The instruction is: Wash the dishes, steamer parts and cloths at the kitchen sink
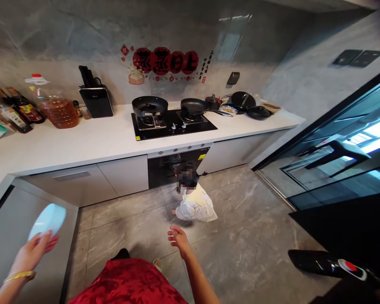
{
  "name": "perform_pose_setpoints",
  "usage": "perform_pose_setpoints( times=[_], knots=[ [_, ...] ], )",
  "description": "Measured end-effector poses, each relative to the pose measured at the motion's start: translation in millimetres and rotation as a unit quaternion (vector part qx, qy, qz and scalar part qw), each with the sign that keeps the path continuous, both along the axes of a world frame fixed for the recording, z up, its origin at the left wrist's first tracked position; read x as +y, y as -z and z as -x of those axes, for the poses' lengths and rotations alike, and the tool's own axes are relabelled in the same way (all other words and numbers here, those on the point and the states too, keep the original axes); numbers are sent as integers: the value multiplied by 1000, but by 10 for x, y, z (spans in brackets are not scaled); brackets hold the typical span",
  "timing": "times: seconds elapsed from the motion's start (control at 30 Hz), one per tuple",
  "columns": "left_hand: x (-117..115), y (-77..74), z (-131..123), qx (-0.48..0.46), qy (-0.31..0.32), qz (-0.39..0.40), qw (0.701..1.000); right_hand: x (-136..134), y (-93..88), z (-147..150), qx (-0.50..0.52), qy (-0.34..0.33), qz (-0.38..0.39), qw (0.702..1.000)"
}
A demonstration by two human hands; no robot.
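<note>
White ceramic bowl (pixel 47 219), light but fragile and likely slippery, tilts against the curled fingers of the left hand (pixel 33 253), just off the near left corner of the white counter (pixel 82 145); its rim offers the safest hold. The right hand (pixel 179 238) hangs open and empty above the grey stone floor (pixel 240 219).

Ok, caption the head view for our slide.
Left hand holds a white bowl; right hand open near a crouching child.

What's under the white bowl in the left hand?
A grey panel shows below the white bowl and left hand; whatever lies directly beneath them is covered.
</note>
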State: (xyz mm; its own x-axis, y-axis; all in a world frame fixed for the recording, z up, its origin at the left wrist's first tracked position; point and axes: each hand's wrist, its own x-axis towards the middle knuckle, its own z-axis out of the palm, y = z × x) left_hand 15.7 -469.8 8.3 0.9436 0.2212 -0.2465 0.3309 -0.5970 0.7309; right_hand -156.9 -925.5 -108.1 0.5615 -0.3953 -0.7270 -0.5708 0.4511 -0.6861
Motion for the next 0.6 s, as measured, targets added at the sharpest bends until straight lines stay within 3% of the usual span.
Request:
perform_pose_setpoints(
  times=[0.1, 0.2, 0.3, 0.4, 0.5, 0.6],
  knots=[
    [-505, 433, -441, 99, 52, 123, 986, -190, -17, -376, -22, -8, -13, 1000],
    [-1076, 667, -834, 97, 128, 91, 983, -419, 4, -869, -32, -3, -13, 999],
    [-1746, 741, -1233, 69, 265, -9, 962, -734, 76, -1447, -26, 30, -12, 999],
    [-2465, 728, -1618, 37, 405, -85, 909, -1079, 227, -2051, -13, 85, -17, 996],
    [-3123, 700, -1946, 31, 491, -85, 866, -1392, 477, -2628, 2, 146, -35, 989],
    [-3617, 729, -2189, 26, 534, -67, 842, -1690, 790, -3164, 5, 212, -60, 975]
  ],
)
